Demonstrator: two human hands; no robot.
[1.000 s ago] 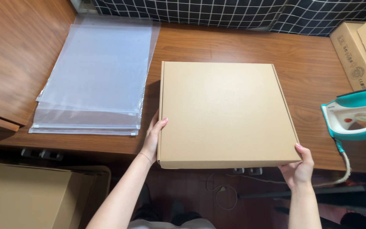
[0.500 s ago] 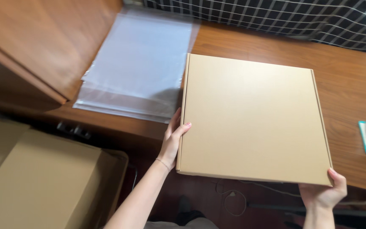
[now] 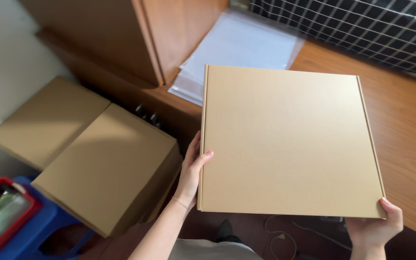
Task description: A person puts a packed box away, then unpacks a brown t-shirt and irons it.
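The left hand [image 3: 192, 173] gripped the near left edge of a flat square cardboard box [image 3: 287, 142], thumb on top and fingers under it. The right hand [image 3: 372, 226] clasped the same box at its near right corner. The box was held level, off the wooden desk [image 3: 405, 130] and over its front edge. Beyond the box, touching the desk, lay a stack of clear plastic bags [image 3: 246, 48]. Left of the box, down on the floor, sat 2 closed cardboard cartons [image 3: 107, 163], and further left a blue stool [image 3: 30, 231].
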